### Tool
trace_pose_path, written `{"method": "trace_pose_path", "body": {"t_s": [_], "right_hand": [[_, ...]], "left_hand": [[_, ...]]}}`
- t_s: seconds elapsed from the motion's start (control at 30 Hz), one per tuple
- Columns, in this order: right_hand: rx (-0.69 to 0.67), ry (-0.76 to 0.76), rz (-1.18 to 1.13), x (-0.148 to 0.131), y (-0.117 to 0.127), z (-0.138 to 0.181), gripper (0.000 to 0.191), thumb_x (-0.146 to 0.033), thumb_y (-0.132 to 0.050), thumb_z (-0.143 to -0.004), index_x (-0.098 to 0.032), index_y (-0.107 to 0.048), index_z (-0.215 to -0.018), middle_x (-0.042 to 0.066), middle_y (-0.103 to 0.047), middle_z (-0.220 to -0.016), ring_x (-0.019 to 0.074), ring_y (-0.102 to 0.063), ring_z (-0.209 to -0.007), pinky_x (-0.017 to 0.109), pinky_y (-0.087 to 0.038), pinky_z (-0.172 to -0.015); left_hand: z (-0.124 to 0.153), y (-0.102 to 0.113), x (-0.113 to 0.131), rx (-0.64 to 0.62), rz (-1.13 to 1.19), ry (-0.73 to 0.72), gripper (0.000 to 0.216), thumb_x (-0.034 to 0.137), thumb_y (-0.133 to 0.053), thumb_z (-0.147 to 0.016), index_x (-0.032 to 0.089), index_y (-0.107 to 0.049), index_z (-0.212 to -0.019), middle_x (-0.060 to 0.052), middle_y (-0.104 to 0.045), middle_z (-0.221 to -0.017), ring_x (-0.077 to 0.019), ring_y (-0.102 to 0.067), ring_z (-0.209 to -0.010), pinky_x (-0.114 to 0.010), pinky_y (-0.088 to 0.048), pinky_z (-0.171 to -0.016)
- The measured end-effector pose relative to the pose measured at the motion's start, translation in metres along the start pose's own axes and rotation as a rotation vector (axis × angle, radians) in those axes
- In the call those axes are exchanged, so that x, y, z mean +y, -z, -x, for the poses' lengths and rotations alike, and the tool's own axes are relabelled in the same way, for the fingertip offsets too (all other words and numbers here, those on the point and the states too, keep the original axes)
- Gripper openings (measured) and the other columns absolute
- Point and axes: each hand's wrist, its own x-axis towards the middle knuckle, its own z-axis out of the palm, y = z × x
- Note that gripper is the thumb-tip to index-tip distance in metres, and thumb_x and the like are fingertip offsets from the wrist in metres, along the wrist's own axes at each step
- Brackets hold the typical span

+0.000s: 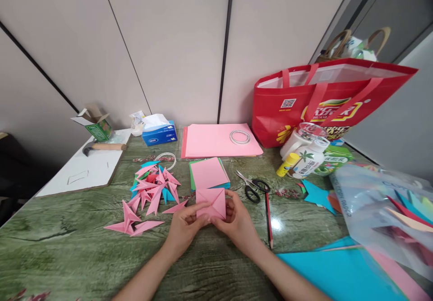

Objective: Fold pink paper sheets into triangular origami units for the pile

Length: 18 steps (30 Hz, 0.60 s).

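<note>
Between my two hands is a square of pink paper [211, 201] with diagonal crease lines. My left hand [186, 222] grips its left and lower edge with thumb and fingers. On the other side my right hand [237, 215] pinches the right edge, its thumb at the bottom. Just beyond the square lies a stack of small coloured sheets [209, 172], pink on top with green and blue edges below. Left of my hands is a heap of folded paper points [155, 186], mostly pink, some blue, red and green.
Scissors [252, 187] and a pencil [269, 220] lie to the right. Behind are large pink sheets [209, 141] with a tape roll [240, 137], and a tissue box [158, 134]. A hammer [104, 146] rests on a white board [81, 170]. A red bag [270, 107], bottles and blue paper [334, 269] occupy the right.
</note>
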Motion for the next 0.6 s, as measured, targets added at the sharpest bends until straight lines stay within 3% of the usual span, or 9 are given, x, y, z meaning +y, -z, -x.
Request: {"method": "trace_pose_path", "body": {"t_s": [0.3,0.5,0.6], "right_hand": [[-0.072,-0.067,-0.177,-0.006,0.004,-0.003,0.055,-0.015,-0.07,-0.058,-0.02,-0.04,-0.103,0.001,-0.062,-0.078,0.0162,-0.062,-0.07,0.03,-0.051,-0.065],[-0.083,-0.172,-0.295,-0.011,0.008,-0.005,0.058,-0.02,-0.075,-0.055,-0.019,-0.042,-0.102,0.001,-0.064,-0.077,0.0162,-0.063,-0.068,0.033,-0.052,-0.066],[-0.083,-0.135,-0.26,-0.01,0.008,-0.005,0.053,-0.019,-0.073,-0.056,-0.02,-0.044,-0.101,0.001,-0.064,-0.078,0.0156,-0.062,-0.07,0.031,-0.051,-0.067]], "left_hand": [[-0.005,0.004,-0.002,0.005,0.182,0.035,0.031,0.019,-0.072,-0.059,0.021,-0.069,-0.09,0.0,-0.071,-0.079,-0.014,-0.064,-0.067,-0.029,-0.052,-0.07],[-0.006,0.007,-0.005,0.027,0.163,0.032,0.034,0.02,-0.072,-0.06,0.019,-0.068,-0.093,-0.001,-0.071,-0.076,-0.0149,-0.064,-0.066,-0.03,-0.052,-0.07],[-0.007,0.007,-0.005,0.048,0.143,0.023,0.033,0.02,-0.073,-0.059,0.019,-0.069,-0.091,-0.001,-0.071,-0.076,-0.0148,-0.064,-0.067,-0.029,-0.052,-0.069]]}}
